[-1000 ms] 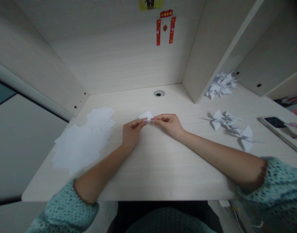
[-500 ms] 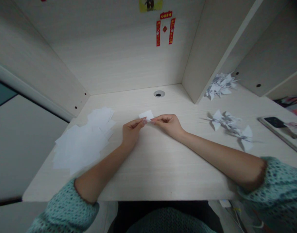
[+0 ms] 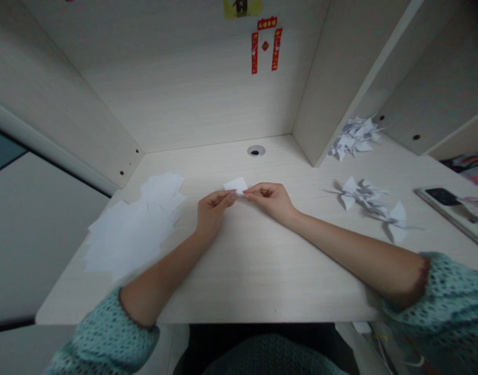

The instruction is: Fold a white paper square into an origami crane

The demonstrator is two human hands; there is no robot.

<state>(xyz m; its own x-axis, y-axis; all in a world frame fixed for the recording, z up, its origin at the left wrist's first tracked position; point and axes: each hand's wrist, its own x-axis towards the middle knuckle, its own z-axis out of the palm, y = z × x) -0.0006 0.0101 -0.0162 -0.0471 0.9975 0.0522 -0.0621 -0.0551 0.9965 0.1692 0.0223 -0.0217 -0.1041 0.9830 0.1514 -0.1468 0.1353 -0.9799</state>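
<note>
Here, at a pale wooden desk [image 3: 262,271], two bare hands meet over a small folded slip of white paper [image 3: 235,185]. The slip sits at the desk's middle, just beyond the fingertips, its long axis running left to right and tilted slightly up at the far edge. The left hand [image 3: 211,208] and the right hand [image 3: 270,198] close in from either side, about equally near; each is curled nearly closed, thumb and forefinger pinched on the slip's near edge, the other fingers tucked under. Whether the paper rests on the desk or is lifted just clear cannot be told.

To the left lies a loose spread of flat white paper sheets [image 3: 133,229], well apart from the hands. To the right, a cluster of folded paper shapes [image 3: 369,203] lies on the desk, with a further heap of folded paper [image 3: 354,136] by the shelf partition, and a phone [image 3: 442,196] at the far right.
</note>
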